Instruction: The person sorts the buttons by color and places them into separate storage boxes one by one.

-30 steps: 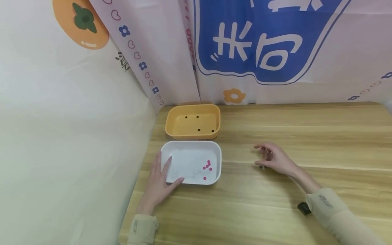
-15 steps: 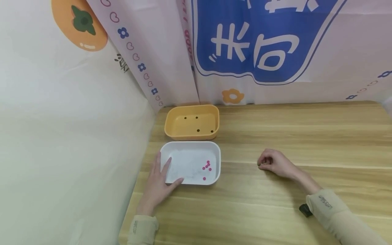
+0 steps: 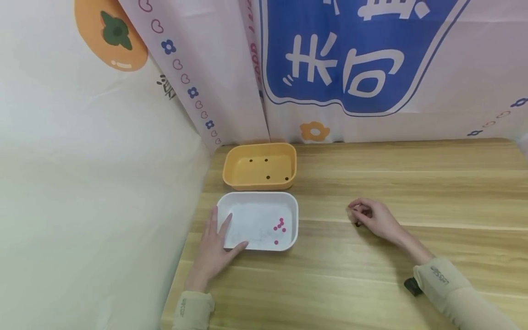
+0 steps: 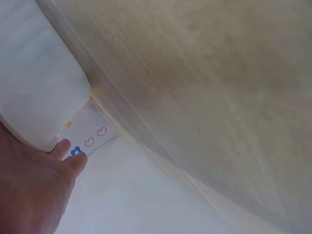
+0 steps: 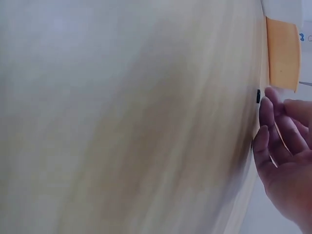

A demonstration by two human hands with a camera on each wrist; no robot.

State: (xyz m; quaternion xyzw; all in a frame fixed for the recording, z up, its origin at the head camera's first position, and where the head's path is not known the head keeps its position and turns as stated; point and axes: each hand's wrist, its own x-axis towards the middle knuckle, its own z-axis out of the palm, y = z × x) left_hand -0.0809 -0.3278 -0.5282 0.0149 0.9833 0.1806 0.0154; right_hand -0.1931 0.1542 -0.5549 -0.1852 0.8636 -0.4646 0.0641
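My left hand [image 3: 213, 250] rests spread on the left side of a white tray [image 3: 241, 201], some fingers over its rim. Several small pink discs [image 3: 279, 226] lie in the tray's right part. The left wrist view shows that hand [image 4: 36, 180] against the tray's outer wall [image 4: 44, 73]. Over the table to the right, my right hand [image 3: 377, 220] pinches with thumb and forefinger; the small dark piece in the pinch is mostly hidden. Just below it lies another small dark piece [image 3: 357, 224]; the right wrist view has this black piece [image 5: 258, 96] beside the fingertips [image 5: 266, 103].
A yellow tray [image 3: 261, 186] stands directly behind the white one, with several small black discs [image 3: 268, 177] spread inside. A black object [image 3: 412, 286] lies by the right sleeve. Printed cloth [image 3: 231, 68] hangs along the table's back and left edges.
My right hand closed its thumb and forefinger at the table, then rose slightly. Two dark specks showed beneath it earlier; one shows now. The left hand and both trays stayed put.
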